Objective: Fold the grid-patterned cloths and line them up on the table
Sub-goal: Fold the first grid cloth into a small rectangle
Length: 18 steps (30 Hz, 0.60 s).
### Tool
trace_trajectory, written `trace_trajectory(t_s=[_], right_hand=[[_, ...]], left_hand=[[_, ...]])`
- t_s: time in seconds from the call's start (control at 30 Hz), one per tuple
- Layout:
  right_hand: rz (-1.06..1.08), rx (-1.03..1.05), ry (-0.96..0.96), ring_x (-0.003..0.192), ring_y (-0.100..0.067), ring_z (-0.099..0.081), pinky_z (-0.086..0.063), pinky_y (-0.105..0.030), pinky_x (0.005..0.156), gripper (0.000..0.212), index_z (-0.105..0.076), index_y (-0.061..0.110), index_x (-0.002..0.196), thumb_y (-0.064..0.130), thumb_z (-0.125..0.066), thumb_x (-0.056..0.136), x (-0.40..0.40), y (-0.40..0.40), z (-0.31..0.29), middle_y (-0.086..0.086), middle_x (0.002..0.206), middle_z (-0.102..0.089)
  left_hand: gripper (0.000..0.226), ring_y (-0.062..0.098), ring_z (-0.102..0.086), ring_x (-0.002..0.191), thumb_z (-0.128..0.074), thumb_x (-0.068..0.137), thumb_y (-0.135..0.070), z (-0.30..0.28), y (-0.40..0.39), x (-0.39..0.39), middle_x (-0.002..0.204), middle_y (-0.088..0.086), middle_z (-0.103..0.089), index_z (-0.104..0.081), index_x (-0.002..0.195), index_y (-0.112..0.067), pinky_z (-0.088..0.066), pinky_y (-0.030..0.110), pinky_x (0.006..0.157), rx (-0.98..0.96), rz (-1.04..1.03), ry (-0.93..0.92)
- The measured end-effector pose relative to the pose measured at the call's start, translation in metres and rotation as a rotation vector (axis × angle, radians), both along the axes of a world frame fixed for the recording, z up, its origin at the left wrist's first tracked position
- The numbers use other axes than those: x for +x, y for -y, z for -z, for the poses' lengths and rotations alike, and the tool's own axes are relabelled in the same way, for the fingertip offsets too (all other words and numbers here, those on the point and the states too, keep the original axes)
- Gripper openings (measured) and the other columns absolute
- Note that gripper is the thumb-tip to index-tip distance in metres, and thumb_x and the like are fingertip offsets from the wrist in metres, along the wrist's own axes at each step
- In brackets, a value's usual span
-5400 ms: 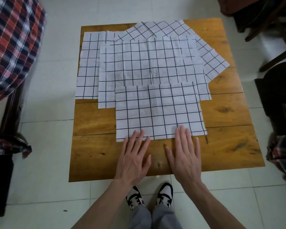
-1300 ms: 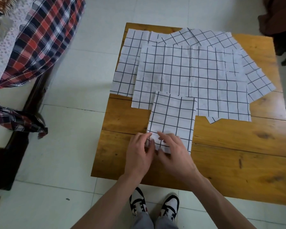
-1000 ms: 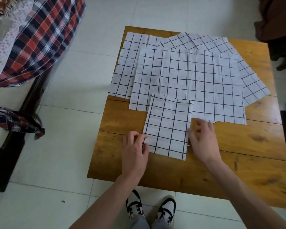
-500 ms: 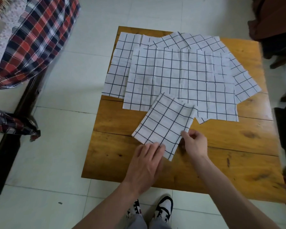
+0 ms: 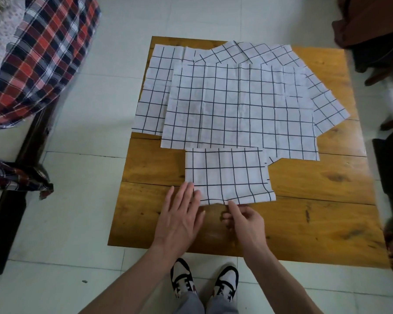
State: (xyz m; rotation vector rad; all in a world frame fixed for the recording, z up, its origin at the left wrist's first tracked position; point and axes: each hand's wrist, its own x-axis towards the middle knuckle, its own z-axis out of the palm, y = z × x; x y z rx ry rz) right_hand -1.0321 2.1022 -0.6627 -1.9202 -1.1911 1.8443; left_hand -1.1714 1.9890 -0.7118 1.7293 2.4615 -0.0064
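The folded cloth lies flat near the front of the wooden counter, just ahead of both hands. The left hand rests with fingers straight, its fingertips touching the cloth's near left corner. The right hand has curled fingers and pinches the cloth's near edge. Three unfolded cloths lie spread out and overlapping farther back.
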Motion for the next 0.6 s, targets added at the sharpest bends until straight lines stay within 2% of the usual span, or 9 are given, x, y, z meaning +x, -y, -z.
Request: trace_trajectory(t_s=[0.07,0.17,0.23,0.27,0.33,0.4,0.47,0.6], right_hand=[[-0.112,0.124,0.092,0.07,-0.012,-0.063,-0.046,-0.023,0.063,0.031,-0.069,0.013,0.091,0.042,-0.062,0.101,0.007,0.004,-0.005,-0.004,0.078,-0.072],[-0.377,0.631,0.181,0.073,-0.009,-0.055,-0.044,-0.024,0.063,0.023,-0.061,0.021,0.086,0.031,-0.056,0.106,0.027,0.015,-0.003,0.008,0.079,-0.062],[-0.704,1.029,0.266,0.09,-0.01,-0.055,-0.048,-0.027,0.076,0.016,-0.067,0.02,0.105,0.023,-0.052,0.107,0.043,0.017,0.008,0.007,0.102,-0.063],[-0.864,1.152,0.295,0.104,-0.014,-0.058,-0.05,-0.031,0.086,0.023,-0.067,0.016,0.12,0.024,-0.05,0.107,0.05,0.016,0.017,0.002,0.117,-0.064],[-1.087,1.211,0.318,0.138,-0.024,-0.052,-0.044,-0.04,0.11,0.043,-0.056,0.013,0.145,0.03,-0.043,0.108,0.057,0.015,0.03,-0.006,0.148,-0.056],[-1.204,1.197,0.344,0.156,-0.023,-0.03,-0.028,-0.044,0.124,0.054,-0.039,0.014,0.16,0.035,-0.037,0.11,0.058,0.015,0.036,-0.007,0.167,-0.036],[-1.257,1.154,0.373,0.16,-0.02,-0.019,-0.019,-0.044,0.127,0.06,-0.027,0.015,0.164,0.041,-0.034,0.111,0.059,0.014,0.043,-0.005,0.172,-0.024],[-1.294,1.11,0.444,0.161,-0.018,-0.012,-0.015,-0.045,0.128,0.064,-0.022,0.014,0.165,0.05,-0.027,0.112,0.061,0.013,0.052,-0.003,0.174,-0.016]], left_hand=[[0.062,0.03,-0.028,0.157,-0.024,0.111,-0.049,-0.001,0.005,0.0,0.166,0.016,-0.035,-0.037,0.159,-0.011,-0.027,0.054,0.126,0.004,0.024,0.0],[0.063,0.029,-0.025,0.158,-0.026,0.112,-0.048,-0.001,0.013,0.007,0.169,0.014,-0.029,-0.028,0.163,-0.01,-0.025,0.05,0.126,0.046,0.091,0.014],[0.065,0.027,-0.02,0.159,-0.027,0.112,-0.049,0.0,0.018,0.015,0.171,0.013,-0.025,-0.024,0.164,-0.01,-0.023,0.048,0.127,0.058,0.149,0.029],[0.066,0.027,-0.018,0.16,-0.028,0.112,-0.049,0.001,0.02,0.019,0.171,0.012,-0.023,-0.022,0.165,-0.01,-0.023,0.047,0.127,0.06,0.168,0.036],[0.065,0.027,-0.017,0.16,-0.026,0.113,-0.049,0.004,0.022,0.026,0.172,0.013,-0.022,-0.022,0.165,-0.009,-0.023,0.046,0.128,0.061,0.181,0.043],[0.065,0.028,-0.018,0.16,-0.024,0.113,-0.048,0.006,0.023,0.03,0.172,0.014,-0.022,-0.023,0.164,-0.009,-0.027,0.047,0.128,0.049,0.175,0.034],[0.065,0.029,-0.016,0.16,-0.026,0.112,-0.047,0.008,0.022,0.033,0.172,0.015,-0.02,-0.023,0.164,-0.009,-0.028,0.047,0.126,0.031,0.162,0.037],[0.065,0.029,-0.01,0.161,-0.028,0.112,-0.046,0.009,0.019,0.037,0.173,0.016,-0.012,-0.018,0.166,-0.009,-0.021,0.047,0.13,0.001,0.145,0.032]])
